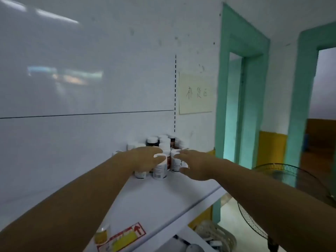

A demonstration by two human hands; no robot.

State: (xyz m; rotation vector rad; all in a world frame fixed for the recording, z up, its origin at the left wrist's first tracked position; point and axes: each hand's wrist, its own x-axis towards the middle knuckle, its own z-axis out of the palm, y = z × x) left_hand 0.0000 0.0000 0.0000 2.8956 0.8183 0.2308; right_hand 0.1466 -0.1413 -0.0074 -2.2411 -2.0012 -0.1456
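Upright bottles (160, 170) stand between the left hand (145, 159) and right hand (194, 166), whose straight fingers touch them.

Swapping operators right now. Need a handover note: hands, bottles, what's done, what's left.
Left hand: lies over the left side of the bottle cluster, fingers by the front bottle cap; whether it grips is unclear.
Right hand: open, fingers touching the right-hand bottle.
Bottles: upright, bunched at the shelf far end against the wall; a yellow jar stands apart at the near end.
Done: nothing lifted.
Left: probably gather or pick from the cluster.
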